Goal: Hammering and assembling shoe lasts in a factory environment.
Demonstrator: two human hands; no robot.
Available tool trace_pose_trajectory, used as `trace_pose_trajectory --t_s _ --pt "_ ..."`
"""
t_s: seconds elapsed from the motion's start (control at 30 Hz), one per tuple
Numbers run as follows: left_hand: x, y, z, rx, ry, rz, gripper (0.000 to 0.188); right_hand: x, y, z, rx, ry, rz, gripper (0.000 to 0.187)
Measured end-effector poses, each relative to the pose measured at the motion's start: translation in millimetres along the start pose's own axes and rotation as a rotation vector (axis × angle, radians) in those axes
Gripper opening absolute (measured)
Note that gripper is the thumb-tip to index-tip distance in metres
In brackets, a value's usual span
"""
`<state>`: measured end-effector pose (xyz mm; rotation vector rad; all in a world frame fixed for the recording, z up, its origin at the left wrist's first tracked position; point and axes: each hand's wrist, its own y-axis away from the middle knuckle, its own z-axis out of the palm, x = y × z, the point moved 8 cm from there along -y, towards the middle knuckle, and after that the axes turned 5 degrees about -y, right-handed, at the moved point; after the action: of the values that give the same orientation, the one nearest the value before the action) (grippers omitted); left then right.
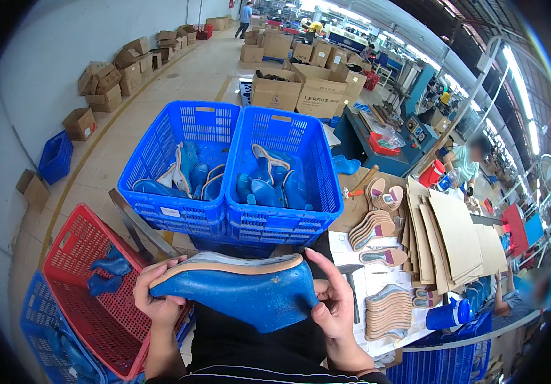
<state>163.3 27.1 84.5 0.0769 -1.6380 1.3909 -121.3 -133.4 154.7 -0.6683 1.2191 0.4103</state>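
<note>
In the head view, two blue crates (pixel 285 221) stand side by side straight ahead, just beyond the hands, with more blue shoe moulds (pixel 264 192) heaped inside. A red crate (pixel 71 281) tilts at the lower left, overlapping a blue one beneath. To the right, a table (pixel 352 221) carries stacked insoles (pixel 387 313), brown cardboard sheets (pixel 451 237) and a hammer (pixel 356 301) just beside the right hand (pixel 334 297).

And in the middle, over the lap: one blue shoe mould (pixel 243 294), held sideways between both hands! The left hand (pixel 158 297) pinches the toe end, thumb underneath; the right grips the heel end, forefinger raised to the top edge, some of its fingers tucked out of sight behind. The lower crate's contents are partly covered, and the workshop's far end blurs into small shapes.

The mould looks hard and smooth, scuffed with pale specks, curving from narrow toe to bulky heel; a tan-edged, greyish insole runs along its upper side.
</note>
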Motion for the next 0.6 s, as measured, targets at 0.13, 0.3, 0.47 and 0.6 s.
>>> trace_pose_trajectory --t_s 0.13,0.3,0.47,0.6 --pt "-3.5 -1.2 1.5 -0.007 -0.025 -0.013 0.076 1.6 -4.8 0.7 0.055 -0.027 0.008 0.091" --pt "-8.9 1.0 2.4 0.001 -0.037 -0.031 0.076 11.1 -8.0 -6.1 -0.001 0.037 0.025 0.089" --pt "-12.7 2.1 5.8 -0.007 -0.046 -0.053 0.075 14.5 -11.3 -11.3 -0.001 0.063 0.025 0.091" --pt "-15.0 0.8 9.4 -0.023 -0.052 -0.051 0.075 14.5 -13.9 -13.3 -0.005 0.067 0.018 0.091"
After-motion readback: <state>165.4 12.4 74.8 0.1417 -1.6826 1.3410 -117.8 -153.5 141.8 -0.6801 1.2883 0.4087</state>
